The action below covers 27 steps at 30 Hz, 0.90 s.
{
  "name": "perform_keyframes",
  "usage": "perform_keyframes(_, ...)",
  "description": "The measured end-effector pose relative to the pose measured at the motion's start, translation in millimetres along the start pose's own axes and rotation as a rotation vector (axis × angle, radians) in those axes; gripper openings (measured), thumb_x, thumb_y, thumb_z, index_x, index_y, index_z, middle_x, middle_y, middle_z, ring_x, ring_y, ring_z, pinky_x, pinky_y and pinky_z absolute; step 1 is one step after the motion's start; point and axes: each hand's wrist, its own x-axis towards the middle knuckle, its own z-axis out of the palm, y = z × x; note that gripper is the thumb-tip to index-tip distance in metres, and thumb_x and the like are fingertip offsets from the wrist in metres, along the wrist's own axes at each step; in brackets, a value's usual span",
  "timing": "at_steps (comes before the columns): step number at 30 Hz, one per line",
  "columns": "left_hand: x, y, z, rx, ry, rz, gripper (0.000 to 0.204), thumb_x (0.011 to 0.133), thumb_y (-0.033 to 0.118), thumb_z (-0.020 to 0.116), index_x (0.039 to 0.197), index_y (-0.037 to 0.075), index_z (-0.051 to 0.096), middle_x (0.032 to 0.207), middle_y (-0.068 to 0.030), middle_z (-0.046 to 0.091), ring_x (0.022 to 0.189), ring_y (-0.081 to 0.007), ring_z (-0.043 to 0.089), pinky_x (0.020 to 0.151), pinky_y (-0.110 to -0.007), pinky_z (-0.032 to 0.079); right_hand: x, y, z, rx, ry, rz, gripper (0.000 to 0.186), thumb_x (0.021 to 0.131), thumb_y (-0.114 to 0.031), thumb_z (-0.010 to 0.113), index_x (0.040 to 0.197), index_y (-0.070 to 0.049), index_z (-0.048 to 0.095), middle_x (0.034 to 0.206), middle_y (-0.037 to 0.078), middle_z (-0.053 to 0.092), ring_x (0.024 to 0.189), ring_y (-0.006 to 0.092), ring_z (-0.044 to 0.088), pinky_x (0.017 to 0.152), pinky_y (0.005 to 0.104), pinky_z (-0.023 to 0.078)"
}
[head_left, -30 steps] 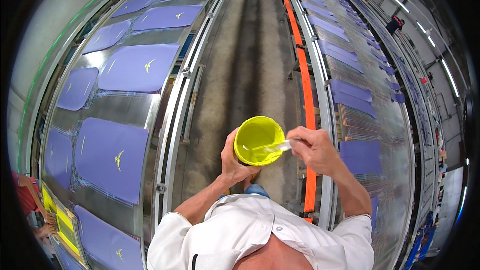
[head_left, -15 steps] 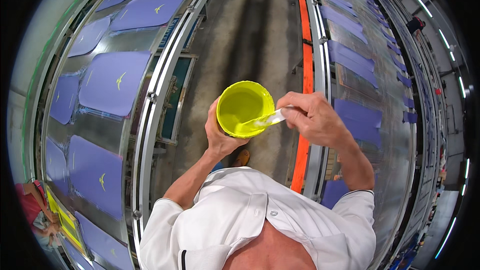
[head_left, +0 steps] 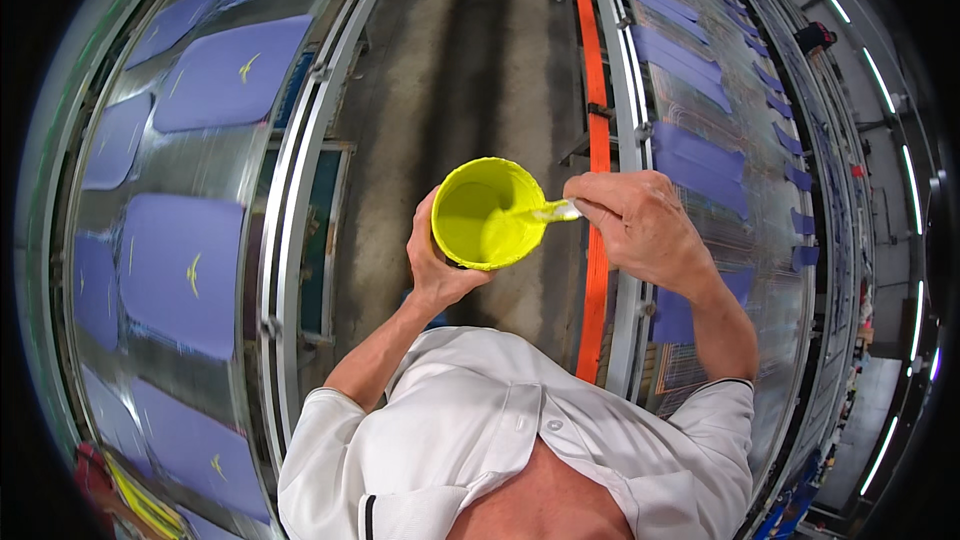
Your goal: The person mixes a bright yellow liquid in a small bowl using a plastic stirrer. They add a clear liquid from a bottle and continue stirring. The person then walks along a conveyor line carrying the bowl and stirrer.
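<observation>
Cupping a round yellow tub (head_left: pixel 500 169) is the left hand (head_left: pixel 437 268). Right hand (head_left: pixel 642 227) is pinching a yellow-smeared white stick (head_left: pixel 558 210) — tilting risks spills.

Left hand (head_left: pixel 442 280) grips yellow tub (head_left: pixel 453 208); right hand (head_left: pixel 645 230), stirrer (head_left: pixel 560 211).

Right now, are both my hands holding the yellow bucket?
No, only the left hand holds the bucket; the right hand grips a yellow-smeared stick.

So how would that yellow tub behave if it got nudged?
The tub may slosh, since wet-looking yellow paint pools inside. Its coated rim could be slippery. Only the left hand cups it, so a push might tip it.
</observation>
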Motion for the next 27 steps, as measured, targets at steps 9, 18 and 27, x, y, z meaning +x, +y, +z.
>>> perform_keyframes(9,144.5,-49.1,14.9,-0.017,-0.09,-0.029,0.1,0.051,0.018,0.088,0.141,0.003,0.046,0.136,-0.0148,0.056,0.126,-0.0295,0.058,0.109,-0.038,0.045,122.3,62.3,5.7,0.364,0.094,0.276,0.019,0.089,-0.001,0.059,0.105,-0.002,0.069,0.076,0.014,0.067,0.064,0.03,0.064,0.058,0.0347,0.049)
perform_keyframes(18,266.4,-105.4,64.0,0.076,-0.008,-0.044,0.105,0.05,0.022,0.093,0.142,0.001,0.045,0.136,-0.0155,0.056,0.125,-0.0297,0.058,0.108,-0.04,0.045,227.5,177.6,-51.3,-0.032,0.025,-0.022,0.017,0.089,0.001,0.056,0.1,-0.002,0.068,0.079,0.014,0.067,0.067,0.0317,0.065,0.06,0.0407,0.05)
perform_keyframes(27,378.2,-141.0,147.7,0.122,0.033,-0.063,0.105,0.053,0.025,0.093,0.143,0.001,0.043,0.135,-0.0148,0.056,0.123,-0.0281,0.059,0.107,-0.04,0.046,316.0,297.7,-66.9,0.407,0.177,-0.061,0.02,0.092,0.003,0.056,0.106,-0.003,0.069,0.078,0.007,0.067,0.057,0.0162,0.06,0.058,0.0288,0.051)
